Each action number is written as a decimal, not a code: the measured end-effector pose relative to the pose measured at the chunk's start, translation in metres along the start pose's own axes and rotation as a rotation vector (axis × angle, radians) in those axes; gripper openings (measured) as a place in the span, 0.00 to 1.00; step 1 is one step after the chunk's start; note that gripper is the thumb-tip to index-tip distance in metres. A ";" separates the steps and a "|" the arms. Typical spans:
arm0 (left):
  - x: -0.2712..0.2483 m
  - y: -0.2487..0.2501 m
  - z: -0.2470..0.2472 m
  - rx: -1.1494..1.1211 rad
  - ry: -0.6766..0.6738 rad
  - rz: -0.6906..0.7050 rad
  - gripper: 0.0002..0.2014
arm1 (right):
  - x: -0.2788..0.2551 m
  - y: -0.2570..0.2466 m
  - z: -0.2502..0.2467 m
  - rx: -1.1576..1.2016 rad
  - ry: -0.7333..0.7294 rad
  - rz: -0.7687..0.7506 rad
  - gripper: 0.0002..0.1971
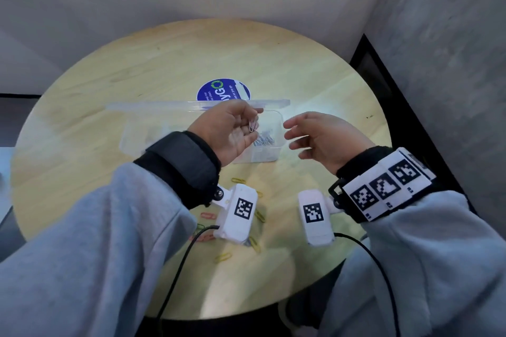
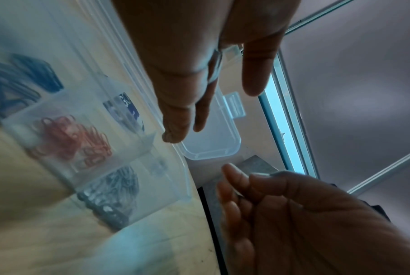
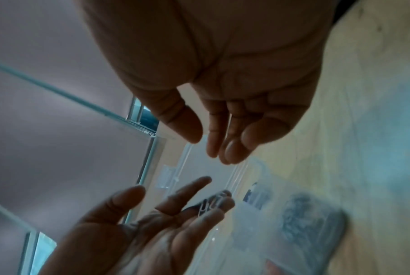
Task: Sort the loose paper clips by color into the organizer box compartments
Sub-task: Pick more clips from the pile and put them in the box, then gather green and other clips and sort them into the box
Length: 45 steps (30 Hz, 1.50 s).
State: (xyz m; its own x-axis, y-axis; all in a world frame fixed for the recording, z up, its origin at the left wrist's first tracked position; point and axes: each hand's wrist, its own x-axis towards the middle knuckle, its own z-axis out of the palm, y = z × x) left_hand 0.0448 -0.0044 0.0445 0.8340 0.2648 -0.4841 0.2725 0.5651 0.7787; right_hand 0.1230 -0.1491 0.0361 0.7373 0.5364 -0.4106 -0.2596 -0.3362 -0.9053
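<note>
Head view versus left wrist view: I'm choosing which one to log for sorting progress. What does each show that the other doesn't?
Only the head view shows loose yellow clips and pink clips lying on the table near the person.

Only the left wrist view shows the compartments' contents: blue clips, pink-red clips, silver clips.

Both show the organizer box, its open lid, the left hand and the right hand.
</note>
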 end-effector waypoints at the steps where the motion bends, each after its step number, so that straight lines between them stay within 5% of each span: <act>1: -0.001 -0.001 -0.001 0.026 0.001 0.000 0.13 | -0.003 0.001 -0.001 -0.103 -0.013 -0.008 0.09; 8: -0.029 -0.006 -0.016 0.412 0.029 0.064 0.09 | -0.016 0.010 0.009 -0.648 -0.203 -0.014 0.04; 11: -0.039 -0.014 -0.032 0.798 0.030 0.033 0.10 | -0.017 0.017 0.020 -0.870 -0.229 -0.009 0.05; 15: -0.042 -0.031 -0.042 1.532 0.050 0.004 0.17 | -0.017 0.030 0.040 -1.116 -0.324 -0.041 0.19; 19: -0.038 -0.038 -0.029 1.808 0.065 0.062 0.23 | -0.019 0.041 0.049 -1.310 -0.322 -0.089 0.27; 26: -0.016 -0.044 -0.019 2.002 0.031 0.071 0.22 | -0.016 0.047 0.054 -1.331 -0.311 -0.120 0.27; 31: -0.009 -0.045 -0.015 2.074 0.018 0.035 0.18 | -0.012 0.045 0.058 -1.334 -0.346 -0.158 0.13; 34: -0.007 -0.046 -0.017 2.051 0.018 0.003 0.14 | -0.010 0.045 0.058 -1.374 -0.355 -0.141 0.09; 40: -0.011 -0.050 -0.024 1.957 0.057 -0.031 0.11 | -0.010 0.046 0.060 -1.370 -0.352 -0.093 0.19; 45: -0.023 -0.049 -0.030 1.807 0.025 -0.066 0.03 | -0.010 0.051 0.066 -1.443 -0.367 -0.052 0.11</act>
State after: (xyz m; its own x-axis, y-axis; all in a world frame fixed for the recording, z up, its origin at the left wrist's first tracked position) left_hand -0.0019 -0.0151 0.0051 0.7993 0.2999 -0.5207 0.4454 -0.8774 0.1783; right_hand 0.0615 -0.1208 -0.0131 0.4750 0.6577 -0.5847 0.7491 -0.6509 -0.1235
